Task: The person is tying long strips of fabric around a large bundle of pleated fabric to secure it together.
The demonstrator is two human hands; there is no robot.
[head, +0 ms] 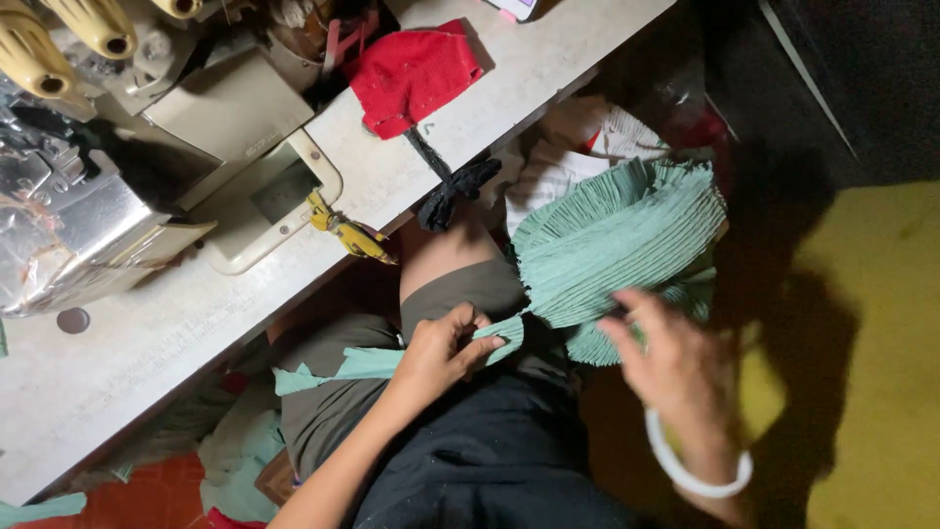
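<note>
A big sewing machine (108,157) sits at the left end of the desk (411,186). A red cloth (411,73) lies near the desk's far edge. Yellow snips (348,233) rest at the near edge, close to a black bit of fabric (452,191) hanging over it.

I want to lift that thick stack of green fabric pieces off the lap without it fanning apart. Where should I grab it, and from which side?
Probably grip the green stack across its layered edge, thumb above and fingers beneath, coming from the right side where the right hand already rests. The layers splay along the outer rim, so pinching all of them should hold them together. The left hand holds only one strip.
</note>
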